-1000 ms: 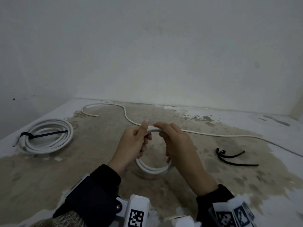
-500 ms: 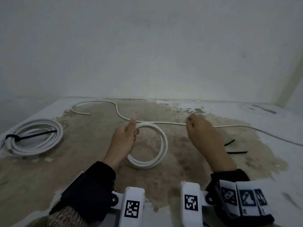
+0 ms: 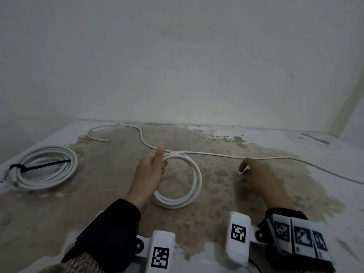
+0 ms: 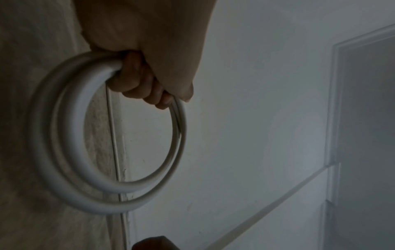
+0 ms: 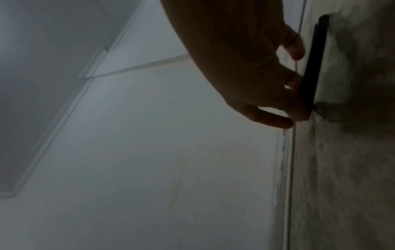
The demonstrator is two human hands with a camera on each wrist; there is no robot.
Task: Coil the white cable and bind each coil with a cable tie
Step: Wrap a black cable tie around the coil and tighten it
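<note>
My left hand (image 3: 151, 174) grips a small coil of white cable (image 3: 194, 182) at its top left, thumb up; the coil stands tilted, its bottom near the floor. In the left wrist view the curled fingers (image 4: 136, 81) wrap round the coil's (image 4: 64, 143) strands. The uncoiled cable (image 3: 226, 155) runs off to the right across the floor. My right hand (image 3: 258, 176) is low at the floor on the right. There its loosely spread fingertips (image 5: 296, 50) touch a black cable tie (image 5: 314, 59) that lies flat. The hand hides the ties in the head view.
A larger white coil (image 3: 47, 168), bound with a black tie (image 3: 41, 166), lies at the far left. A loose cable end (image 3: 98, 138) curves near the back wall (image 3: 177, 66). The floor (image 3: 118, 194) is stained brown concrete with white patches.
My right hand has let go of the coil and moved right and down to the cable ties. My left hand has kept the coil, which now hangs more open to view.
</note>
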